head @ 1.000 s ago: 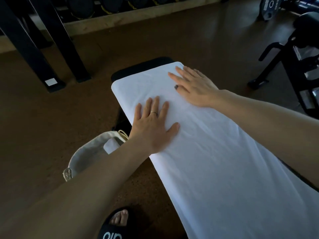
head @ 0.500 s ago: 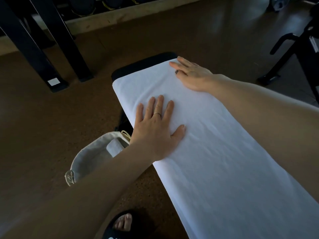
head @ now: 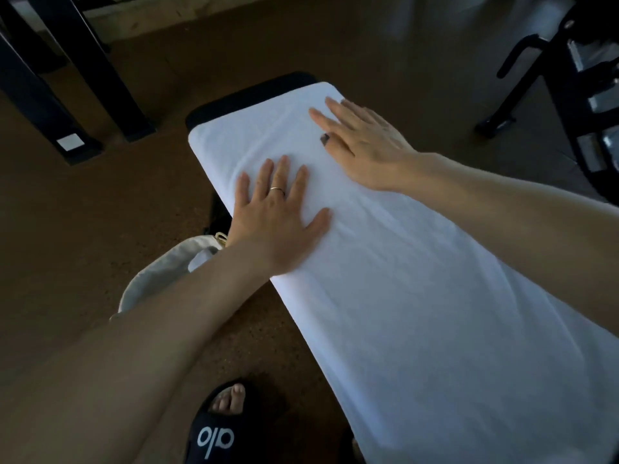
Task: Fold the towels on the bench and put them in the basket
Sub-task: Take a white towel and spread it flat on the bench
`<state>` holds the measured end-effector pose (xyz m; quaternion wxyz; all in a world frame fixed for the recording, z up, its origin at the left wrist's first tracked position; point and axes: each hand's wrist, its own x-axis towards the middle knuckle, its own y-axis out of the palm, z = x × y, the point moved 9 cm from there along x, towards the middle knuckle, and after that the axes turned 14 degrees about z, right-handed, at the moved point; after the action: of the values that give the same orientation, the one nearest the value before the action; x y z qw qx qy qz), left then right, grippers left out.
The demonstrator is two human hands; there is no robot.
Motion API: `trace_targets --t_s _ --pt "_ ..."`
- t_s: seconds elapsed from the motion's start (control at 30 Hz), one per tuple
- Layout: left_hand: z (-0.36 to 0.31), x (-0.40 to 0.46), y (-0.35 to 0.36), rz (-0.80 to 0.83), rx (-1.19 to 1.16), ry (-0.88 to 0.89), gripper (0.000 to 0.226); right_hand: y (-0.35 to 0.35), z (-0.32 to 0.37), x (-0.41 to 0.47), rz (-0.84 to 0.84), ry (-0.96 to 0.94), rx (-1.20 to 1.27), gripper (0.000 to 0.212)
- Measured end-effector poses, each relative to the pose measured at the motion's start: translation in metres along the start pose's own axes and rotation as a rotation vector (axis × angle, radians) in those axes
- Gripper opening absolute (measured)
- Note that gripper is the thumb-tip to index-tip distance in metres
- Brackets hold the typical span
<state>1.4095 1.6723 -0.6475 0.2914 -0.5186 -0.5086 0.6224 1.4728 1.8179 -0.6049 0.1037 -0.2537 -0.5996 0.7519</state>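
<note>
A big white towel (head: pixel 418 296) is lying long and flat on the black bench (head: pixel 248 95). It is covering almost all of the bench, so only the far end is showing. The soft cloth basket (head: pixel 160 276) is sitting on the brown floor (head: pixel 67 229) just beside the bench, partly hidden under the left arm. Something pale is lying inside it, but I cannot tell what it is.

The right hand (head: pixel 365 145) is sliding back toward the person now. Half a second ago it was up at the far corner of the towel. The left hand (head: pixel 278 222) is staying near the same spot at the towel's left edge. It looks like the hands are rubbing the towel smooth. That means the folding is only getting ready, and this towel is not yet going into the basket.

Both hands are lying wide and flat on the towel, with fingers straight and spread. They are pressing on it, not holding it. A thin ring (head: pixel 277 190) is sitting on one left finger. A foot in a black sandal (head: pixel 217 430) is standing on the floor below.
</note>
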Motion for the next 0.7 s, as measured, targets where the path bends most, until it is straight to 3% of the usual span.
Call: trace_targets --t_s 0.17,0.3,0.4,0.5,0.7 --pt "0.001 -0.007 -0.006 0.064 -0.029 -0.06 0.079 0.05 -0.008 -0.094 0.112 0.128 -0.069 0.057" --pt "-0.015 -0.03 -0.017 0.12 -0.028 -0.135 0.078 0.049 -0.051 -0.154 0.115 0.402 0.126 0.057" --pt "-0.074 -0.061 -0.018 0.164 -0.058 0.008 0.076 0.054 -0.036 -0.203 0.103 0.377 0.195 0.056" --pt "-0.137 -0.098 0.011 0.303 0.011 0.165 0.078 0.082 -0.019 -0.252 0.171 0.299 0.084 0.056" --pt "-0.173 -0.148 0.029 0.387 0.129 0.18 0.091 0.093 -0.074 -0.335 0.171 0.577 0.346 0.057"
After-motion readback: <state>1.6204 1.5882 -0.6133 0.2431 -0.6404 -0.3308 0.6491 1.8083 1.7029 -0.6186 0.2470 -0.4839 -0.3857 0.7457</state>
